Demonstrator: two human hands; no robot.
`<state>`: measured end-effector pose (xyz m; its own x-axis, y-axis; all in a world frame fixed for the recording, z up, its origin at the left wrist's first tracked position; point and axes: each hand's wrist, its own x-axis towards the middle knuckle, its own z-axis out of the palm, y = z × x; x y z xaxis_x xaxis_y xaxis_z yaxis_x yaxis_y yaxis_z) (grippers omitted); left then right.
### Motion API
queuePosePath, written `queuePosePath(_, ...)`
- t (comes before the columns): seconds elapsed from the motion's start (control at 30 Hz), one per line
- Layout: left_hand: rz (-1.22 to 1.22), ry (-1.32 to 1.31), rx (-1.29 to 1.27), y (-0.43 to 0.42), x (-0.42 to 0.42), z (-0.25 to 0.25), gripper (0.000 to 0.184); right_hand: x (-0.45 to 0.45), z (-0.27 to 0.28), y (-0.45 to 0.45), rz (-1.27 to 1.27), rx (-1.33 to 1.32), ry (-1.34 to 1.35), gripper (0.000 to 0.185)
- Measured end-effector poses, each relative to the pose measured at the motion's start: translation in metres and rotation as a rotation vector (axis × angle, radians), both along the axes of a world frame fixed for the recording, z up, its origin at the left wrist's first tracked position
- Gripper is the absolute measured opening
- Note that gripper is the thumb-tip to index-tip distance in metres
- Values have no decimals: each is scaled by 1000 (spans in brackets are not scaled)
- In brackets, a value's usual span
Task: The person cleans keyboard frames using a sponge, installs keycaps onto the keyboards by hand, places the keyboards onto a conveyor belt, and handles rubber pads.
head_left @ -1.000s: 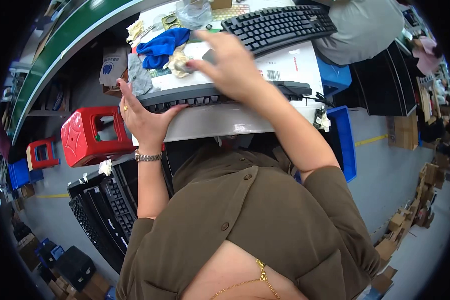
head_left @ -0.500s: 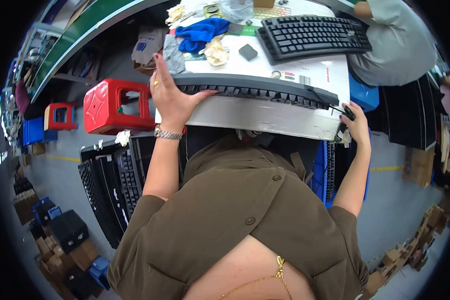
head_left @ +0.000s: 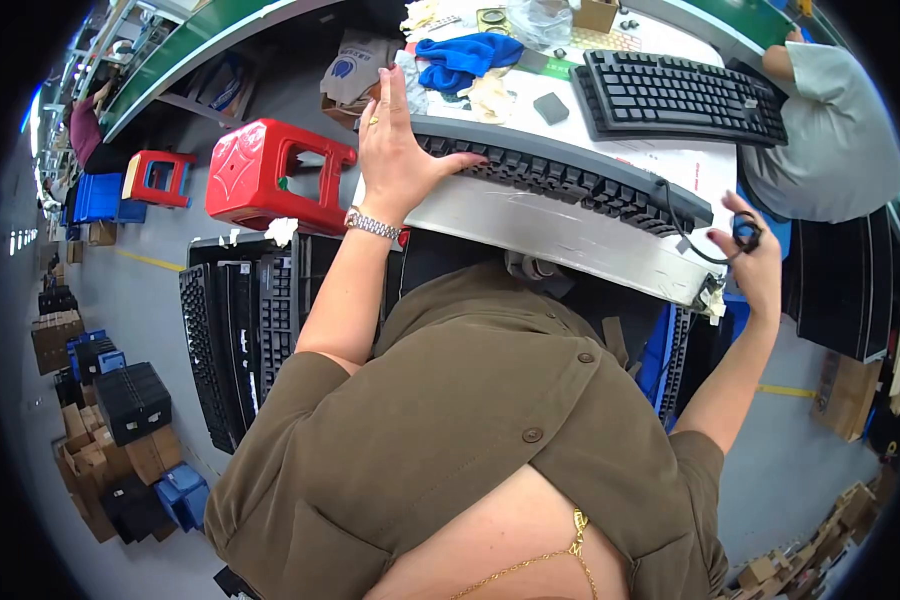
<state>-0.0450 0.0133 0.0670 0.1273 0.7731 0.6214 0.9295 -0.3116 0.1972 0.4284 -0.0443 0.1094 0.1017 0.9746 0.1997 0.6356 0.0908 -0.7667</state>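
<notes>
A black keyboard (head_left: 570, 180) stands tilted on its long edge along the table's front, its keys facing me. My left hand (head_left: 400, 160) is wrapped round its left end, thumb over the keys and fingers behind. My right hand (head_left: 755, 255), off the keyboard's right end, holds a coiled black cable (head_left: 745, 232) that runs to the keyboard. Behind lies a second black keyboard (head_left: 680, 95), flat on the table. A small grey block (head_left: 551, 108), a cream cloth (head_left: 490, 97) and a blue cloth (head_left: 465, 58) lie behind the held keyboard.
Red stools (head_left: 260, 175) stand at the left. Below them, a black crate (head_left: 315, 262) holds several keyboards on edge. A blue bin (head_left: 660, 345) is under the table's right end. A person in grey (head_left: 820, 140) sits at the back right, beside the table (head_left: 570, 240).
My right hand has come from above the keyboard to its right end and now lifts the coiled cable. My left hand stays at the left end. The view has shifted.
</notes>
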Motion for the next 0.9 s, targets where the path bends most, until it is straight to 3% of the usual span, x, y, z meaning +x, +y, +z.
queuePosePath(0.07,-46,-6,12,0,-3,0,147,-8,-5,4,143,-120,-15,41)
queuePosePath(0.27,50,14,122,-7,-48,-4,130,-13,-5,17,33,-343,-99,38)
queuePosePath(0.4,29,-711,-320,-14,-89,-43,105,-15,-3,16,15,-369,46,34)
queuePosePath(0.57,26,-979,-492,-11,-100,-83,82,-26,6,17,-4,-363,96,30)
queuePosePath(0.63,22,-995,-468,-7,-90,-82,62,-22,2,22,-32,-362,89,27)
queuePosePath(0.73,114,-840,-404,2,-72,-57,51,-10,-7,41,-12,-339,-12,22)
queuePosePath(0.8,119,-762,-397,10,-70,-41,53,-3,9,49,-22,-457,91,22)
queuePosePath(0.83,157,-759,-520,15,-73,-30,56,6,15,53,-57,-451,79,22)
queuePosePath(0.87,198,-748,-640,20,-76,-22,58,16,19,57,17,-484,216,22)
queuePosePath(0.9,146,-813,-567,23,-76,-23,62,23,24,60,97,-514,355,23)
